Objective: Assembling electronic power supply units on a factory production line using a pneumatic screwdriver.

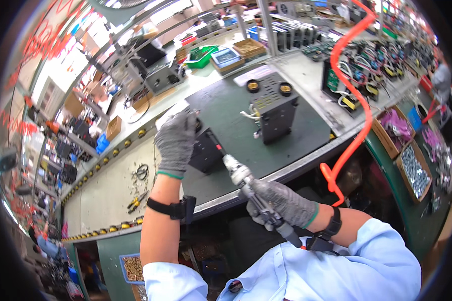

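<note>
My left hand, in a grey knit glove, grips the upper part of a dark metal box on the green work mat. Its fingertips are curled at the box's far edge and partly hidden. My right hand, gloved alike, is wrapped round a pneumatic screwdriver. The driver slants up and left, its bit reaching the side of the box; whether it sits in a screw I cannot make out. Farther right on the mat stands a second dark box with a slotted top, two round black-and-brass parts and white wires.
An orange coiled air hose hangs at the right. Boards with wires crowd the bench behind it. A carton of screws lies at the right, a green tray at the back. Left, a roller-edged line carries pliers.
</note>
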Motion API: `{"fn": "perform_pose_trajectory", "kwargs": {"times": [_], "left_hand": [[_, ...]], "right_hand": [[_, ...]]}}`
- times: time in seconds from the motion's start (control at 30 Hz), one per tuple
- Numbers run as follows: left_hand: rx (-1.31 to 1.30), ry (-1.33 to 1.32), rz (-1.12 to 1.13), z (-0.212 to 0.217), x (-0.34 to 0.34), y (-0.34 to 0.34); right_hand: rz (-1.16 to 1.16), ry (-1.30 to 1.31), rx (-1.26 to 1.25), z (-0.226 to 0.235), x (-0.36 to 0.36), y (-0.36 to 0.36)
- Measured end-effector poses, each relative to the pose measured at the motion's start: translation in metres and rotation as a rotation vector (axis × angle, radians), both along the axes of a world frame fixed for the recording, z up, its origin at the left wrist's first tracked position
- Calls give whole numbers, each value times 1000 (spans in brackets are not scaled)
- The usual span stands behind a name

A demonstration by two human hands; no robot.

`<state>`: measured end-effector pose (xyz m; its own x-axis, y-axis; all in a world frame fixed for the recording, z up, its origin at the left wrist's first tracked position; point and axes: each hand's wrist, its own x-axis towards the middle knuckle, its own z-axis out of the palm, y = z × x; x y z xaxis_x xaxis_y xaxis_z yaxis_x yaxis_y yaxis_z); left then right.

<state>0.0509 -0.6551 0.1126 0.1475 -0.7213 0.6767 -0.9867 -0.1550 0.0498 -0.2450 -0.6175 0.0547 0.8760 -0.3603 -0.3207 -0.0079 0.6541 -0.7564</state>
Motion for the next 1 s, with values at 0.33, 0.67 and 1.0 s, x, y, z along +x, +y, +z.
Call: {"fn": "perform_pose_trajectory", "kwargs": {"times": [0.33, 0.67, 1.0], "left_hand": [[224, 334, -295, -89, -141, 25], [341, 396, -431, -180, -185, -44], [418, 383, -347, -178, -192, -48]], "right_hand": [[-91, 326, -1155, -36, -183, -48], [694, 1144, -1342, 27, -292, -159], [932, 1522, -1143, -47, -265, -289]]}}
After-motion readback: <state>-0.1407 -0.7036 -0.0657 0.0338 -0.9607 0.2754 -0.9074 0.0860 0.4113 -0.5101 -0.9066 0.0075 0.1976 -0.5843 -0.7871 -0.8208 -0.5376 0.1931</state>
